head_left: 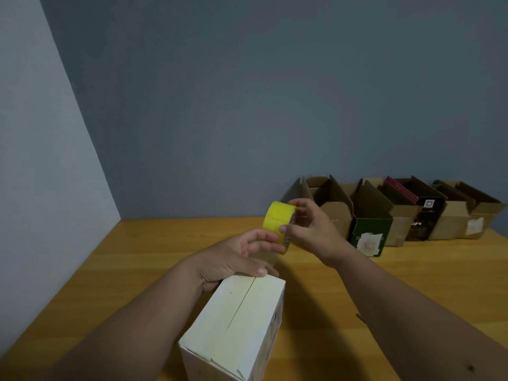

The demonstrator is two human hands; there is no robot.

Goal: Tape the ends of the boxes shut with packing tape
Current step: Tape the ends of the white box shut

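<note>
White box (pixel 242 325) nearest me, flaps meeting at centre seam | my left hand (pixel 233 259) rests at its far edge, pinching tape end | my right hand (pixel 310 229) grips yellow tape roll (pixel 276 220) above wooden table (pixel 137 257) | open boxes (pixel 398 213) far right along wall.

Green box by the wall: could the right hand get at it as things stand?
Probably not yet. The path across the table to the green box looks free, but the right hand is gripping the yellow tape roll, so it would need to let go first.
</note>
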